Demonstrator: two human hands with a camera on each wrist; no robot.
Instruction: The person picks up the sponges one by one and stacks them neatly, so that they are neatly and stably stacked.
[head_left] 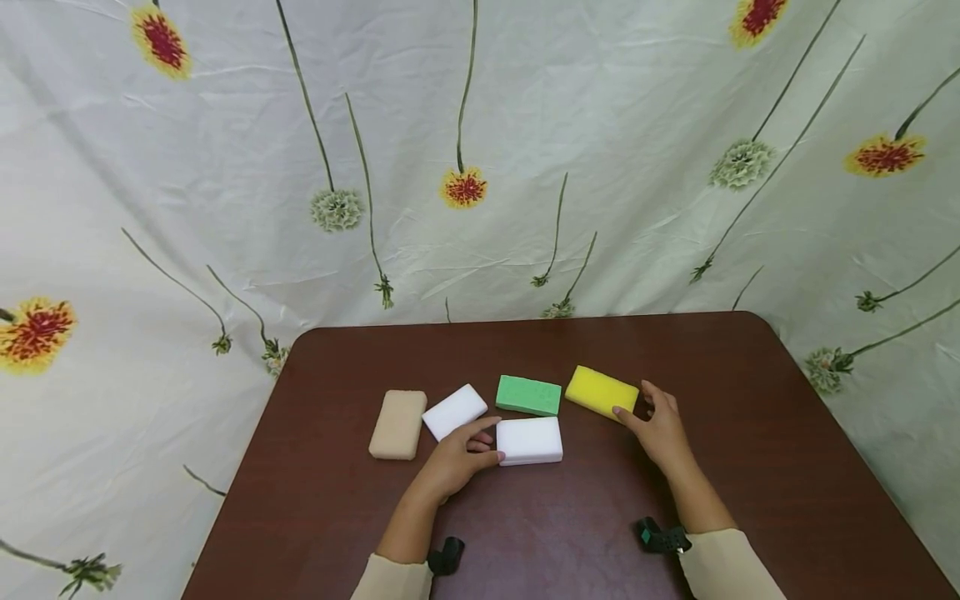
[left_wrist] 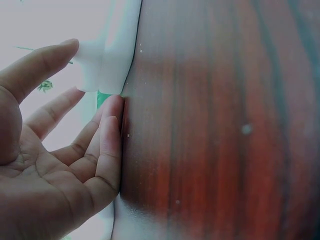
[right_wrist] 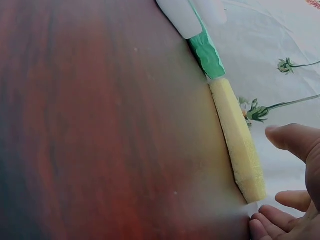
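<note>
Cream sleeves (head_left: 727, 562) sit closest to us at the bottom of the head view, with black wrist gadgets (head_left: 447, 557) strapped just above the cuffs. Past them, our left hand (head_left: 459, 461) is loosely spread around the left end of the front white block (head_left: 529, 435), thumb by its near corner and forefinger by the far one. Our right hand (head_left: 660, 429) does much the same at the right end of the yellow sponge (head_left: 600, 390), thumb and forefinger parted.

Only the head view gives us the whole row on the table (head_left: 750, 417): a beige block (head_left: 397, 425) with rounded corners at far left, a smooth tilted white block (head_left: 453, 410) next to it, then a green block (head_left: 528, 394) just behind the front white one, and the sponge over to the right.

The wrist views add stuff we'd miss from above. Left wrist shows our lower fingers curled loosely near the tabletop, plus streaky reddish wood grain. Right wrist shows the sponge's pale, porous long side and the green one's lumpy, wavy edge. That view's kinda hazy, so honestly we can't tell if the right fingers actually touch the sponge. Behind it all hangs a wrinkled white cloth (head_left: 225, 125) printed with long-stemmed flowers.
</note>
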